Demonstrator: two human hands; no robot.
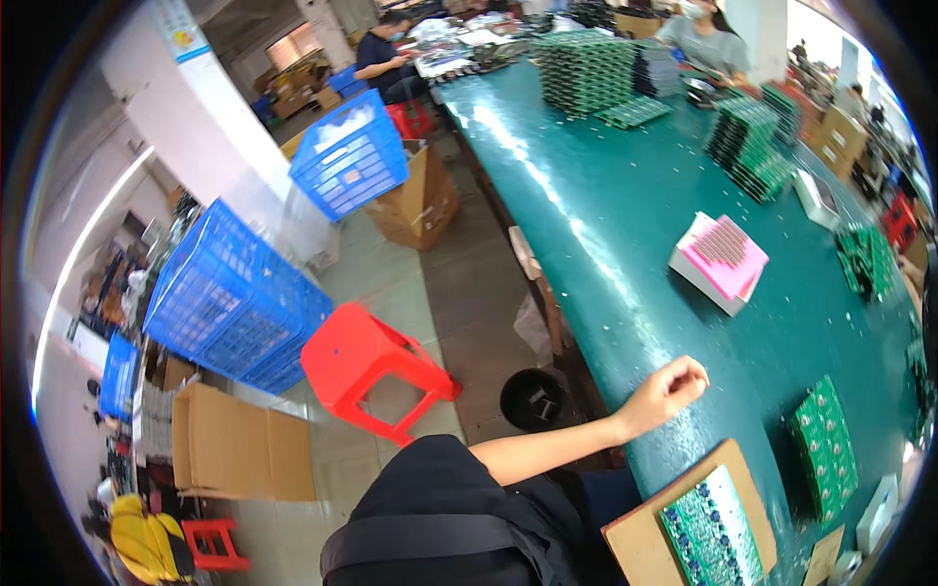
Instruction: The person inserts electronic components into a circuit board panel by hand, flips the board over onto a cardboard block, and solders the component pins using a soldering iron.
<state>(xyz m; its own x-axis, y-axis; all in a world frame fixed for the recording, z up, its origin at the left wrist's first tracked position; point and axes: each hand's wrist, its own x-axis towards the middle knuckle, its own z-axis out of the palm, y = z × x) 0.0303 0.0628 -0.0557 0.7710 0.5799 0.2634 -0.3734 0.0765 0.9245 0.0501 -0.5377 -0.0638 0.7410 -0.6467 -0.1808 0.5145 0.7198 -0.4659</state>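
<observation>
My left hand point(666, 395) hovers at the near edge of the green table, its fingers loosely curled in toward the thumb and nothing showing in them. My left arm reaches in from a black sleeve. Just below the hand lies a brown board point(625, 535) with a green circuit board panel point(711, 532) on it, carrying dark blue parts. To the right, a stack of green circuit boards point(823, 449) sits on the table. Farther up, a white box point(705, 283) holds a pink foam block point(738, 271) with rows of small brownish pieces. My right hand is out of view.
The green table point(586, 195) runs far ahead, with tall stacks of circuit boards point(586, 73). Left on the floor stand a red stool point(357, 352), blue crates point(234, 303), cardboard point(239, 444) and a black bin point(532, 400). Other people sit at the far end.
</observation>
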